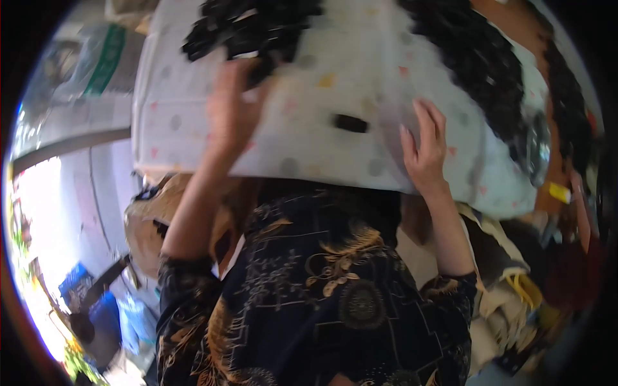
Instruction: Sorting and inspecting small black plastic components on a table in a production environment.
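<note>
At the near edge of a heap of small black pieces (pixel 254 29), my left hand (pixel 237 106) is blurred by motion. Its thumb and fingers close around a small dark piece (pixel 260 72); what the piece is made of cannot be told. To the right, my right hand (pixel 426 145) hovers at or just over the patterned white cover, its fingers apart with nothing in them. Between the two hands a single black oblong piece (pixel 351 123) lies flat on the cover, apart from both.
The white cover (pixel 309 151) with coloured dots and triangles spreads over the work surface. A long band of black pieces (pixel 483 71) runs along its right side, with a clear plastic bag (pixel 536 149) at its near end. Another person's arm (pixel 581 209) shows at far right.
</note>
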`<action>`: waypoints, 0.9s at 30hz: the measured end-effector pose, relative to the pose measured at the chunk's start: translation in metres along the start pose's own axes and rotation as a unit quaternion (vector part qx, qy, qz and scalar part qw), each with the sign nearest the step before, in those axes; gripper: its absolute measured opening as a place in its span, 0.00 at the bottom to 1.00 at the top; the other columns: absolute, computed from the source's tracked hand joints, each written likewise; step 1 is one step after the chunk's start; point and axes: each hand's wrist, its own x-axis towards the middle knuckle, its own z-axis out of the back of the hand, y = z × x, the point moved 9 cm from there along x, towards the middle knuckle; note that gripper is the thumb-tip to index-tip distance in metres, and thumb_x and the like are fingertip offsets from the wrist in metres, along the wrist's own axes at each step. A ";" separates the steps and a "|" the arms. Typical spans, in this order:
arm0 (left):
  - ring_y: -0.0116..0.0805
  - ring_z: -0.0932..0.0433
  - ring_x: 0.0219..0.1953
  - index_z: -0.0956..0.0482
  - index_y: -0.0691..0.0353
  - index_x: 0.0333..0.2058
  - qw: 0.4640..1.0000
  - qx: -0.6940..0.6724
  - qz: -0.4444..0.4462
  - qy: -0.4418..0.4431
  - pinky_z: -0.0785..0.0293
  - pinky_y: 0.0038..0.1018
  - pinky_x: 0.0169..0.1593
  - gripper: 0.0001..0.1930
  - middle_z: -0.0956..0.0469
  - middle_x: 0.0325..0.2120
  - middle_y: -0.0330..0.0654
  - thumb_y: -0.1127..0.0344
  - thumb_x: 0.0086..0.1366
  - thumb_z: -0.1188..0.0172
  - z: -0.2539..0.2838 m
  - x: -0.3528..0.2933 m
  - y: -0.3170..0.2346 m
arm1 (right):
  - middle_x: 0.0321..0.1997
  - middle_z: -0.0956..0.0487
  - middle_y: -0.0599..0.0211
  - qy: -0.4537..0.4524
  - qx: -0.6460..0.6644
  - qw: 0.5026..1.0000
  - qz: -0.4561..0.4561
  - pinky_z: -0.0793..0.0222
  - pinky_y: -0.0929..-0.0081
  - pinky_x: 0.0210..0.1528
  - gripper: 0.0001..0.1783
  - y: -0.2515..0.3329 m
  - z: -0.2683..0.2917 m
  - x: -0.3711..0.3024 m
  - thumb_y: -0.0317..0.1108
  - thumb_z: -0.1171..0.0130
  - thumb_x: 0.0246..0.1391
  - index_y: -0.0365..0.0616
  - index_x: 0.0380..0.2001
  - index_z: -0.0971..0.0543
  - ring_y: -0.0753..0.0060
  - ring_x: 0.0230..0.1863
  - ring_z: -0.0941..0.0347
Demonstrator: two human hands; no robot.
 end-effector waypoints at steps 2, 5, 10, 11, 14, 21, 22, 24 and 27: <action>0.48 0.22 0.45 0.25 0.60 0.49 0.996 0.046 0.073 0.031 0.25 0.38 0.46 0.20 0.25 0.45 0.47 0.62 0.60 0.32 0.009 0.003 0.032 | 0.57 0.27 0.51 -0.052 -0.034 0.997 -0.042 0.30 0.63 0.56 0.26 -0.037 0.013 0.005 0.24 0.38 0.56 0.37 0.59 0.28 0.51 0.53 0.28; 0.48 0.23 0.47 0.24 0.60 0.49 0.998 0.033 0.026 0.042 0.25 0.36 0.49 0.19 0.25 0.46 0.47 0.65 0.60 0.33 -0.006 0.007 0.046 | 0.54 0.27 0.52 -0.112 -0.088 0.984 -0.105 0.29 0.64 0.54 0.25 -0.084 0.041 0.010 0.24 0.39 0.57 0.39 0.58 0.28 0.52 0.51 0.27; 0.49 0.23 0.48 0.21 0.60 0.43 0.980 -0.069 -0.165 0.089 0.26 0.37 0.50 0.14 0.23 0.46 0.45 0.78 0.58 0.41 -0.048 0.014 -0.050 | 0.51 0.27 0.56 -0.046 -0.220 0.968 -0.112 0.27 0.65 0.51 0.27 -0.122 0.049 0.011 0.27 0.38 0.55 0.45 0.59 0.28 0.52 0.50 0.26; 0.47 0.22 0.48 0.21 0.60 0.43 0.965 -0.069 -0.234 0.093 0.27 0.38 0.50 0.15 0.23 0.47 0.44 0.80 0.57 0.43 -0.054 0.010 -0.067 | 0.50 0.27 0.57 -0.021 -0.264 0.959 -0.099 0.26 0.63 0.49 0.26 -0.124 0.047 0.015 0.28 0.38 0.55 0.46 0.59 0.28 0.52 0.49 0.25; 0.43 0.22 0.46 0.22 0.58 0.44 0.950 -0.040 -0.286 0.117 0.29 0.37 0.49 0.17 0.23 0.47 0.40 0.81 0.56 0.44 -0.059 0.004 -0.100 | 0.48 0.26 0.59 0.035 -0.330 0.938 -0.102 0.24 0.61 0.45 0.26 -0.140 0.043 0.020 0.32 0.39 0.56 0.48 0.58 0.28 0.51 0.46 0.24; 0.42 0.21 0.38 0.21 0.55 0.41 0.984 -0.102 -0.140 0.050 0.24 0.36 0.41 0.13 0.25 0.41 0.39 0.79 0.59 0.41 -0.036 0.004 -0.055 | 0.49 0.20 0.61 0.060 -0.376 0.916 -0.126 0.21 0.61 0.41 0.21 -0.160 0.053 0.021 0.37 0.42 0.62 0.49 0.57 0.29 0.52 0.43 0.20; 0.42 0.21 0.35 0.21 0.55 0.41 0.985 -0.086 -0.149 0.031 0.23 0.34 0.37 0.13 0.25 0.41 0.39 0.78 0.58 0.39 -0.034 0.005 -0.053 | 0.51 0.20 0.60 0.062 -0.380 0.912 -0.143 0.22 0.62 0.41 0.20 -0.166 0.053 0.019 0.38 0.41 0.62 0.48 0.55 0.29 0.53 0.43 0.19; 0.42 0.21 0.37 0.21 0.54 0.42 0.988 -0.074 -0.127 0.048 0.23 0.35 0.38 0.13 0.25 0.41 0.39 0.76 0.59 0.38 -0.039 0.003 -0.049 | 0.49 0.19 0.61 0.040 -0.355 0.925 -0.132 0.22 0.62 0.40 0.18 -0.162 0.053 0.019 0.38 0.41 0.62 0.47 0.52 0.27 0.53 0.42 0.19; 0.44 0.21 0.41 0.22 0.54 0.44 0.990 -0.042 -0.079 0.109 0.23 0.36 0.41 0.14 0.24 0.41 0.39 0.71 0.59 0.36 -0.053 0.001 -0.050 | 0.43 0.20 0.61 0.031 -0.310 0.946 -0.095 0.24 0.62 0.39 0.13 -0.143 0.053 0.019 0.35 0.40 0.60 0.44 0.45 0.25 0.53 0.40 0.20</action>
